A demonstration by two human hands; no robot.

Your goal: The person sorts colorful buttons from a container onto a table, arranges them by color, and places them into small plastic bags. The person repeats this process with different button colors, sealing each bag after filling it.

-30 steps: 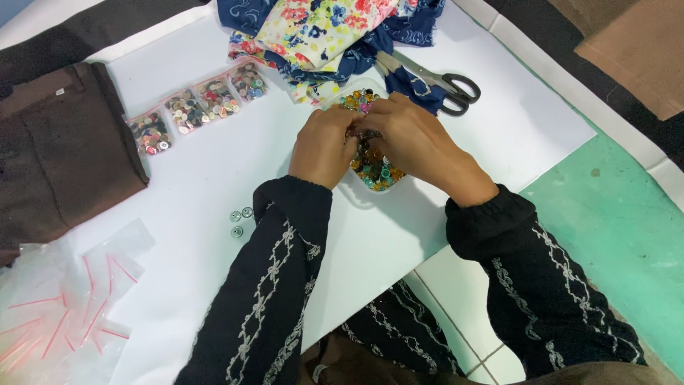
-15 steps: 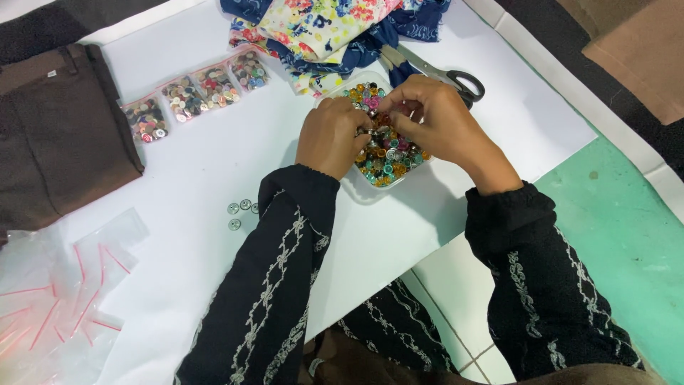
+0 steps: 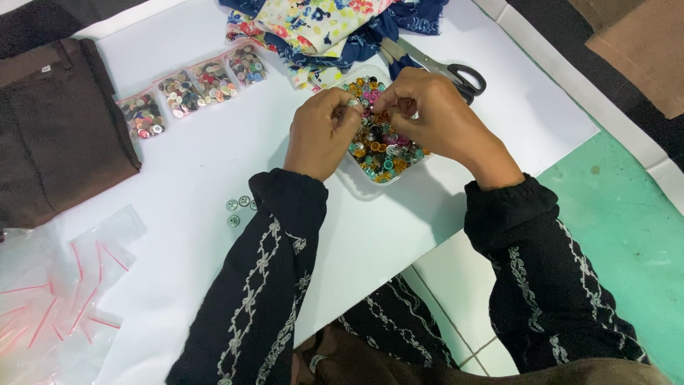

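Note:
A shallow white tray (image 3: 360, 184) full of small coloured buttons (image 3: 381, 146) sits on the white table. Both hands hover over it, fingertips almost meeting. My left hand (image 3: 322, 132) pinches a small silvery button at its fingertips. My right hand (image 3: 434, 114) has its fingers curled down among the buttons; what it holds is hidden. A few silver buttons (image 3: 239, 208) lie loose on the table by my left sleeve.
Several small bags of buttons (image 3: 192, 87) lie in a row at upper left. Floral fabric (image 3: 324, 21) and black-handled scissors (image 3: 449, 71) lie behind the tray. Brown cloth (image 3: 57, 135) is at the left, empty clear zip bags (image 3: 57, 285) at lower left. The table edge runs at right.
The view has shifted slightly, so everything sits a little lower in the picture. My hands stay over the tray, with the fingers working among the buttons.

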